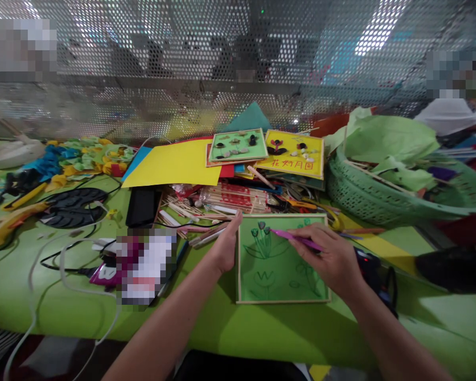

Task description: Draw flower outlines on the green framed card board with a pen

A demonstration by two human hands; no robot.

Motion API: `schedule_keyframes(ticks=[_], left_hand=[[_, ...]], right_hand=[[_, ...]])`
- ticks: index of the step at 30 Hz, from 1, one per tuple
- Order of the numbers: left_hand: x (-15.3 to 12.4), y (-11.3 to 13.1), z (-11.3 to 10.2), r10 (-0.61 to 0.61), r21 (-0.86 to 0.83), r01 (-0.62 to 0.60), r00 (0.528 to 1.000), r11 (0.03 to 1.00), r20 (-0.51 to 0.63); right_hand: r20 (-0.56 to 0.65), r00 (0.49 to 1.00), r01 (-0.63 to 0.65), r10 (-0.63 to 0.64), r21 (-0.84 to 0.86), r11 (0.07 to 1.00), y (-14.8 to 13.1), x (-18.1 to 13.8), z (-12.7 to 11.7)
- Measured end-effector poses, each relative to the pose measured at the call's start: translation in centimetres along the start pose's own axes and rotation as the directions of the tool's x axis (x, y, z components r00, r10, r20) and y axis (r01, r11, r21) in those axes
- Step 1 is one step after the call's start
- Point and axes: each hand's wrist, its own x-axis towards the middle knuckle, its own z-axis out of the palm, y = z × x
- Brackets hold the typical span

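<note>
A green framed craft board [280, 278] with drawn flower outlines and small dark pebbles lies on the green table in front of me. My left hand [226, 244] rests against the board's left edge, fingers stretched flat. My right hand [329, 256] lies over the board's right part, pinching a thin pink stick [291, 236] whose tip points at the pebble flowers near the top left.
A green basket [384, 198] with green paper stands right. Two finished pebble pictures [238, 144], yellow card [174, 163], wooden sticks [206, 211], a black box [142, 206], glue guns [8, 225] and loose cables [67, 264] crowd the table. A perforated metal screen [222, 63] closes the back.
</note>
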Motion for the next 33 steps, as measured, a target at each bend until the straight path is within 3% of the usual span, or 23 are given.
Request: schedule_keyframes(ticks=[8, 17, 33], left_hand=[[-0.01, 0.00, 0.21, -0.011, 0.010, 0.010, 0.998, 1.000, 0.056], [-0.29, 0.13, 0.53, -0.008, 0.019, 0.008, 1.000, 1.000, 0.004], [-0.19, 0.18, 0.55, -0.026, 0.031, 0.025, 0.999, 0.999, 0.020]], right_hand=[[0.032, 0.999, -0.007, 0.006, 0.042, 0.999, -0.18, 0.16, 0.23], [-0.004, 1.000, -0.023, 0.023, 0.047, 0.999, -0.31, 0.24, -0.02], [0.029, 1.000, -0.009, 0.007, 0.060, 0.998, -0.63, 0.45, -0.07]])
